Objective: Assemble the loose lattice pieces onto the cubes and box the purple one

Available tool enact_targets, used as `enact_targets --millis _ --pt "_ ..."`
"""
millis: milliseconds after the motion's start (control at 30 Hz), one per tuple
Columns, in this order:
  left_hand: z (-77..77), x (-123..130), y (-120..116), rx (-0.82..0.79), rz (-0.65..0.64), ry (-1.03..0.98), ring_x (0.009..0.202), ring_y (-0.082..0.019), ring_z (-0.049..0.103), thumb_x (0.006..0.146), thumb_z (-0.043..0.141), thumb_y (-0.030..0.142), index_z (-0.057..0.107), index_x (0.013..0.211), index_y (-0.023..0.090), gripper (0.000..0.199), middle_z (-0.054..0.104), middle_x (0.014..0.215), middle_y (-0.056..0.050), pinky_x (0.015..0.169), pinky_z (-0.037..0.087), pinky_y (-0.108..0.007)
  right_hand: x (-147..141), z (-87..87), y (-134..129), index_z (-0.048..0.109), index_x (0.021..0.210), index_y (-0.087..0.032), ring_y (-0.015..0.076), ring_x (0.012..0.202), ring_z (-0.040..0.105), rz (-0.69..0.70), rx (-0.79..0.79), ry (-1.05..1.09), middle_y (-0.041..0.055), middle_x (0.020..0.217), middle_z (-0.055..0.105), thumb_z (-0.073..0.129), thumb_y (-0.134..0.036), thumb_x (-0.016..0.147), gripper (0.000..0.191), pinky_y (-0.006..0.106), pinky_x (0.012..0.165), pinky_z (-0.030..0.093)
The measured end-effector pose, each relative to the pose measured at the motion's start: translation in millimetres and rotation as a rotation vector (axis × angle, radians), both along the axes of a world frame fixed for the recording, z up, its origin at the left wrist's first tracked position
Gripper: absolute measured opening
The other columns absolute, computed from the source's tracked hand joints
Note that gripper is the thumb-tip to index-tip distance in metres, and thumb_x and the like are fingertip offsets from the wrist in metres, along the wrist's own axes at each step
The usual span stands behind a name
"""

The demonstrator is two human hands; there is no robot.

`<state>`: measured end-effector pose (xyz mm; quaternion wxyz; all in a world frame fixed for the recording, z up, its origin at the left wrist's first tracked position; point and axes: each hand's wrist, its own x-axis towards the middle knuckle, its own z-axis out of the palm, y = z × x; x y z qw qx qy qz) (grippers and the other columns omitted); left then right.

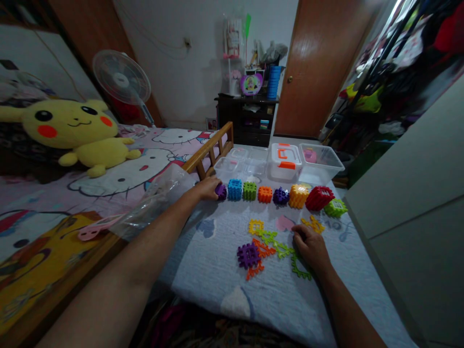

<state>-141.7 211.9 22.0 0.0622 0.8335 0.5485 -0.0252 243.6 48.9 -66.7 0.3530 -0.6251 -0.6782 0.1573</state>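
My left hand [210,188] is closed around a small purple block [221,192] at the left end of a row of blocks, its fingers partly hiding it. To the right along the row stand a blue block [235,189], a green block [250,191], an orange block [265,194], a dark purple block [281,195], a yellow-orange block [299,196], a red block [319,198] and a lime block [336,208]. My right hand [311,244] rests loosely curled on the cloth, with no held piece visible. Beside it lie loose green interlocking pieces [283,249] and yellow pieces [313,224].
Purple square pieces [248,255] and orange triangle pieces [264,248] lie on the cloth-covered table [210,270]. Behind the row are a lidded clear box [285,169], an open clear bin [321,169] and clear lids [232,166]. A wooden bed rail [206,154] borders the left.
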Motion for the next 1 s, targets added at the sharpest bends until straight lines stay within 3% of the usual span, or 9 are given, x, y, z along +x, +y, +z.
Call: enact_targets --millis 200,400,500,567,667,800,900,1000 --pt "-6.2 -2.0 1.8 -0.006 -0.004 -0.003 0.108 -0.028 0.061 0.067 0.069 0.022 0.064 0.111 0.016 0.045 0.062 0.114 -0.011 0.091 0.049 -0.034 -0.7 0.5 0.0 0.071 0.088 -0.021 0.0233 0.078 0.07 -0.001 -0.002 0.003 0.0071 0.086 0.075 0.049 -0.032 0.08 0.026 0.035 0.074 0.052" --pt "-9.9 -9.9 -0.4 0.049 -0.006 -0.074 0.126 -0.033 0.053 0.064 0.075 0.023 0.052 0.134 0.013 0.074 0.055 0.133 -0.016 0.108 0.041 -0.039 0.0 -0.6 -0.3 0.071 0.089 -0.019 0.0239 0.08 0.07 0.01 0.002 -0.012 0.0085 0.089 0.076 0.048 -0.032 0.081 0.028 0.035 0.076 0.052" --pt "-5.7 -14.9 -12.0 0.134 -0.003 -0.149 0.132 -0.035 0.047 0.065 0.075 0.021 0.048 0.138 0.013 0.078 0.051 0.139 -0.018 0.112 0.038 -0.045 0.6 -1.4 0.1 0.071 0.089 -0.019 0.0243 0.08 0.07 0.011 0.013 -0.012 0.0086 0.088 0.076 0.048 -0.032 0.081 0.027 0.036 0.075 0.052" --pt "-2.0 -13.3 -29.6 0.23 -0.012 -0.208 0.13 -0.033 0.048 0.071 0.072 0.02 0.048 0.136 0.013 0.07 0.053 0.138 -0.017 0.112 0.037 -0.046 0.7 -1.6 0.7 0.07 0.089 -0.02 0.0238 0.079 0.07 0.01 0.015 -0.006 0.008 0.087 0.076 0.048 -0.031 0.08 0.026 0.036 0.075 0.052" --pt "-0.4 2.6 -74.5 0.345 -0.042 -0.307 0.126 -0.031 0.05 0.081 0.065 0.022 0.052 0.131 0.015 0.052 0.057 0.131 -0.015 0.111 0.038 -0.047 0.7 -1.5 1.5 0.07 0.088 -0.021 0.023 0.078 0.069 0.004 0.014 -0.001 0.0073 0.086 0.075 0.049 -0.032 0.08 0.025 0.035 0.075 0.052" --pt "-13.0 42.1 -150.8 0.145 -0.206 -0.413 0.114 -0.027 0.056 0.088 0.064 0.034 0.061 0.114 0.017 0.031 0.063 0.117 -0.012 0.102 0.045 -0.042 0.6 -1.0 1.6 0.071 0.089 -0.02 0.0226 0.077 0.068 0.008 0.014 -0.013 0.0078 0.086 0.075 0.049 -0.032 0.079 0.027 0.035 0.074 0.051" --pt "-29.2 67.6 -191.2 0.009 -0.258 -0.441 0.112 -0.027 0.056 0.082 0.073 0.045 0.061 0.117 0.018 0.045 0.063 0.119 -0.011 0.099 0.047 -0.041 0.5 -0.8 1.0 0.071 0.089 -0.019 0.0225 0.075 0.067 0.005 0.022 -0.021 0.008 0.085 0.075 0.048 -0.032 0.079 0.027 0.035 0.074 0.051" --pt "-42.8 81.2 -205.9 -0.029 -0.211 -0.454 0.112 -0.028 0.055 0.078 0.077 0.048 0.057 0.122 0.019 0.057 0.062 0.123 -0.011 0.099 0.047 -0.042 0.4 -0.9 0.7 0.07 0.088 -0.02 0.0228 0.077 0.068 0.007 0.03 -0.019 0.0081 0.086 0.075 0.048 -0.031 0.079 0.027 0.035 0.076 0.051"
